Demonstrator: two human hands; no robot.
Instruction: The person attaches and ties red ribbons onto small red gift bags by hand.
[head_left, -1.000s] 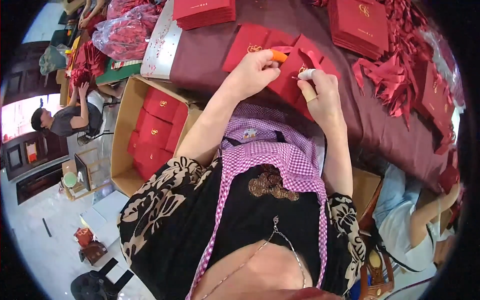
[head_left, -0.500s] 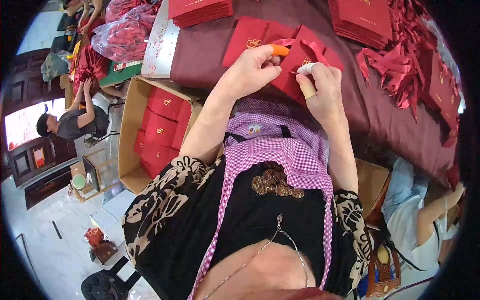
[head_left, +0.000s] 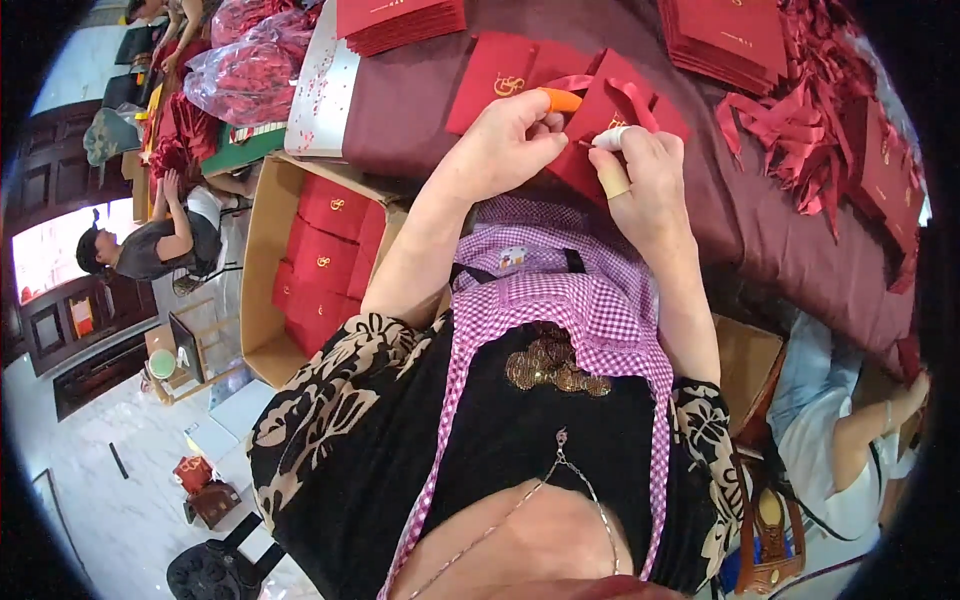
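Observation:
A red paper gift bag (head_left: 605,85) with a gold emblem and a pink-red ribbon handle (head_left: 632,105) lies tilted on the cloth-covered table in front of me. My left hand (head_left: 510,145), an orange cover on its index finger, is closed at the bag's left edge. On the bag's front, my right hand (head_left: 642,180) is pinched, with a white cover on one finger and a beige one on the thumb. A thin tip shows at its fingertips; what it belongs to is too small to make out. Under the left hand's far side lies another red bag (head_left: 490,75).
Stacks of red bags (head_left: 400,22) (head_left: 722,40) stand at the table's far side. Loose ribbons (head_left: 800,150) heap at the right. A cardboard box (head_left: 255,290) of red bags sits left of me. Co-workers (head_left: 165,235) (head_left: 835,450) are at both sides.
Both hands stay almost in place at the gift bag. My right thumb has shifted slightly, and the ribbon handle has moved a little. The co-worker at the left has moved their hands slightly.

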